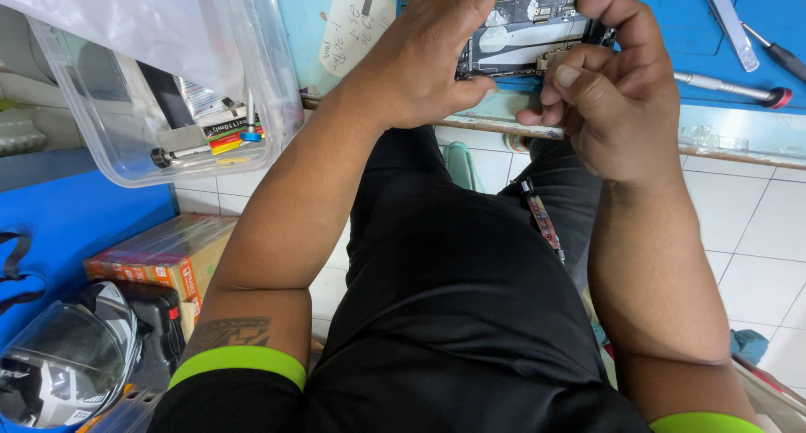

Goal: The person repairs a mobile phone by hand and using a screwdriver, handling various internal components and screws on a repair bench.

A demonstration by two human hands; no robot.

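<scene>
Nearest the camera are black sleeves with bright green cuffs [239, 362], and to the left a helmet with a clear visor [63, 362] beside an orange cardboard box [164, 257]. A pen-like tool [541, 217] lies on the lap. Farther up, a clear plastic bin [159, 89] holds small tools and packets. At the edge of the blue counter [705, 30] lies an opened smartphone [537, 30], its insides exposed. The left hand [428, 55] rests over its left end, fingers curled around it. The right hand [617, 89] grips the right end, thumb and forefinger pinching at the lower edge. A silver screwdriver [730, 87] and tweezers [729, 21] lie to the right.
</scene>
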